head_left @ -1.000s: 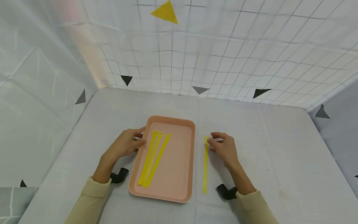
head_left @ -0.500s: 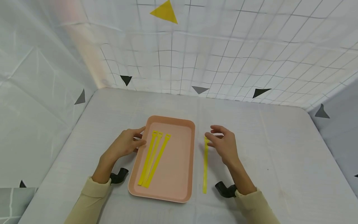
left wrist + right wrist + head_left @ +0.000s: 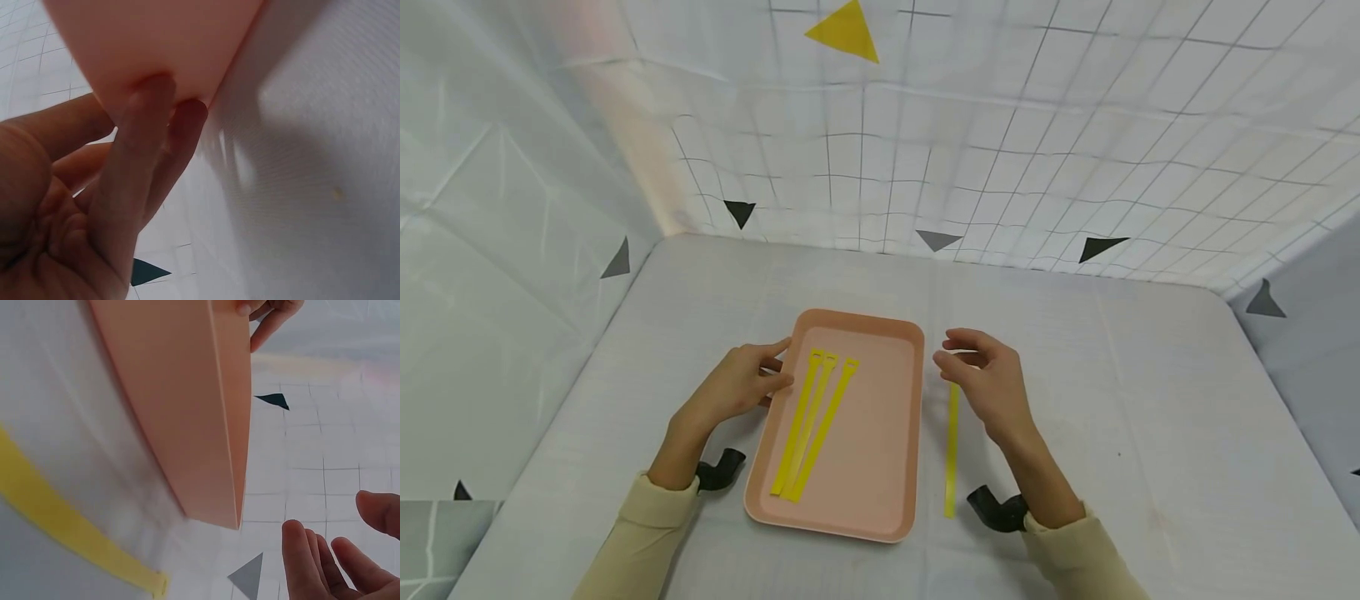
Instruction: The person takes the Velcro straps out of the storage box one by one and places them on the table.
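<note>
My left hand (image 3: pixel 741 385) holds the left rim of a pink rectangular tray (image 3: pixel 878 442), its thumb at the rim. In the left wrist view, fingers (image 3: pixel 134 150) press against the tray's outer wall. Three flat yellow cable straps (image 3: pixel 823 432) with slotted heads lie side by side on the tray's left half. A similar yellow strap (image 3: pixel 952 458) lies on the table right of the tray. Above its far end hovers my right hand (image 3: pixel 996 387), fingers loosely bent and apart from the thumb, holding nothing. That hand hides the strap's head in the head view; the right wrist view shows the slotted end (image 3: pixel 159 584).
A white cloth covers the table (image 3: pixel 1150 400). Behind stands a white gridded sheet (image 3: pixel 1000 158) with coloured triangles, and another sheet hangs at the left (image 3: pixel 497 292). A black curved piece (image 3: pixel 721 471) sits at each wrist.
My right hand has lifted away from the loose strap's head and shifted a little left and farther back, toward the tray. The left hand, tray and straps stay where they were.
</note>
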`<state>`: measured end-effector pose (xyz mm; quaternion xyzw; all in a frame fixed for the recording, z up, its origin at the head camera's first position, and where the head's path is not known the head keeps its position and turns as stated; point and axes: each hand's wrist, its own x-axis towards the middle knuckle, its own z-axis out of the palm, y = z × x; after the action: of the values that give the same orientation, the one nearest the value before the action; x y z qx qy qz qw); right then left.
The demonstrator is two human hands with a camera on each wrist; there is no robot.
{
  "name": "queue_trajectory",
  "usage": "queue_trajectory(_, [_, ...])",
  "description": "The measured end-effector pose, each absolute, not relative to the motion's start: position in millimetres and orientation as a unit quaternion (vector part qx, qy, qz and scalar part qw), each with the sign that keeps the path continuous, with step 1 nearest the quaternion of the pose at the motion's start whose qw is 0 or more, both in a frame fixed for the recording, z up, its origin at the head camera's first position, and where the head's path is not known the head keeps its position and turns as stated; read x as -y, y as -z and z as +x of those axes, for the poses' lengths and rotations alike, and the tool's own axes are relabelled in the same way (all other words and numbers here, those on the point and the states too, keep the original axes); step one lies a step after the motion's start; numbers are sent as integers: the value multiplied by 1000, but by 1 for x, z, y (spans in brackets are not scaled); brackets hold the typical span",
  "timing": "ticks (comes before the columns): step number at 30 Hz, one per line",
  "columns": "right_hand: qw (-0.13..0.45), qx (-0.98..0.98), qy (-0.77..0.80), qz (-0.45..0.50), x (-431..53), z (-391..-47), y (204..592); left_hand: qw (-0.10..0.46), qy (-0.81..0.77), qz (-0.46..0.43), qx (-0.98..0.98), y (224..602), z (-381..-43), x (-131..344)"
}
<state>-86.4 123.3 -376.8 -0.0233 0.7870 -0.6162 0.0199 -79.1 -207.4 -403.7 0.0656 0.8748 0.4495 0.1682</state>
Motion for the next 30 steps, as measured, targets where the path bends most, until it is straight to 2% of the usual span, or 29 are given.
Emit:
queue_trajectory(18, [46,-757,648,-66,-91,-91,367,164,-444,72,-878,402,-78,211])
queue_trajectory(30, [53,-736,672,-63,-72,-97,365,168,-449,68,-875,405,-80,209])
